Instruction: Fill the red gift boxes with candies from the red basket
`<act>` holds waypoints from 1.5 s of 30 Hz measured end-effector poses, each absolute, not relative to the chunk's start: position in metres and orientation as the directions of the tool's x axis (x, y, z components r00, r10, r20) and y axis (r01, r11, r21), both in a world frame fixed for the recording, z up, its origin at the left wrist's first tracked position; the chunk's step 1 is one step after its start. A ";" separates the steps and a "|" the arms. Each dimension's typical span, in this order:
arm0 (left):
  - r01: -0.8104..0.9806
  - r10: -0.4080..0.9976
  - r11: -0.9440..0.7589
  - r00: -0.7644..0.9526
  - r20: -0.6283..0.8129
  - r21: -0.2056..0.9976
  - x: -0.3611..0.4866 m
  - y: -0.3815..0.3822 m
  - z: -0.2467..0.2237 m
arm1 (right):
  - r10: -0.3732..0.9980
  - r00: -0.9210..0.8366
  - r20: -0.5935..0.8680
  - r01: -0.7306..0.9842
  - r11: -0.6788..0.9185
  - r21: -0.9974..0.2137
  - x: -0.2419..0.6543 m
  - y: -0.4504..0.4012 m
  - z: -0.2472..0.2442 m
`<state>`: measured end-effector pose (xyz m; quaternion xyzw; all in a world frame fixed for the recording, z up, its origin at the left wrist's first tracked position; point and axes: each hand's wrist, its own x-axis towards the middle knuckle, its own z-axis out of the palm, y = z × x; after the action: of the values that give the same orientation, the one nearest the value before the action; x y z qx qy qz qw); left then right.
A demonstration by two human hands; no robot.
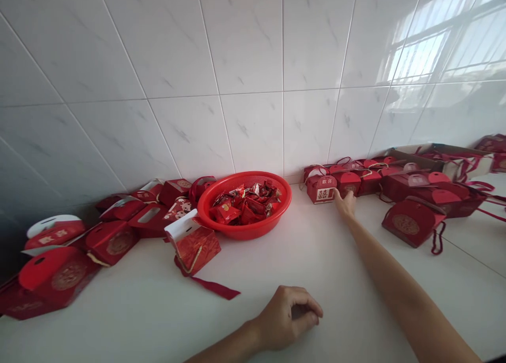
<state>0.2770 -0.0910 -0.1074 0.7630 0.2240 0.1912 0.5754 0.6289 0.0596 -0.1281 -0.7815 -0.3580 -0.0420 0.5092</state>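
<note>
In the head view, the right hand (345, 205) reaches to the labelled box (322, 188) near the wall (253, 131), thumb and fingers parted at its right edge; whether it has hold, I cannot tell. The left hand (286, 321), loosely curled and empty, is low over the table (261, 268). A basket (249, 232) of packets (247, 206) stands left of the labelled box

Soft daylight, fairly even; window reflection (421, 57) glares off glossy wall tiles (253, 47), upper right. Left side dimmer. Faint soft shadows on bench (150, 313). Wide-angle stretch toward edges.
</note>
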 end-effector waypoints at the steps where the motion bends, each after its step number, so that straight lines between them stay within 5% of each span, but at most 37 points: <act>1: 0.121 0.561 -0.233 0.827 0.032 0.965 0.277 -0.091 -0.108 | 0.509 0.761 0.403 0.573 -0.235 -0.785 0.630 0.058 -0.126; 6: 0.121 0.563 -0.255 0.825 0.045 0.959 0.278 -0.091 -0.109 | 0.522 0.769 0.369 0.539 -0.219 -0.813 0.619 0.049 -0.121; 14: 0.130 0.561 -0.273 0.826 0.048 0.953 0.277 -0.091 -0.106 | 0.816 0.358 0.455 0.699 0.089 -0.710 0.549 0.069 -0.127; 27: 0.100 0.555 -0.301 0.827 0.089 0.948 0.279 -0.091 -0.110 | 0.814 0.403 0.418 0.695 0.025 -0.718 0.540 0.073 -0.119; 34: 0.101 0.512 -0.297 0.856 0.070 0.949 0.274 -0.090 -0.095 | 0.885 0.097 0.455 0.600 0.312 -0.737 0.467 0.001 -0.115; 38: 0.107 0.459 -0.443 0.880 0.122 0.890 0.243 -0.085 -0.050 | 0.909 -0.093 0.405 0.505 0.394 -0.768 0.440 -0.046 -0.113; 41: 0.198 0.549 -0.547 0.818 0.171 0.813 0.202 -0.071 -0.009 | 0.915 -0.212 0.343 0.494 0.403 -0.770 0.432 -0.062 -0.117; 45: 0.432 0.794 -0.587 0.472 0.383 0.685 0.138 -0.035 0.024 | 0.928 -0.237 0.287 0.493 0.369 -0.788 0.431 -0.059 -0.118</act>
<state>0.1378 -0.0354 0.0242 0.8183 0.3745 0.3520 0.2572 0.4309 -0.0589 -0.1183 -0.4845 -0.7334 0.2838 0.3833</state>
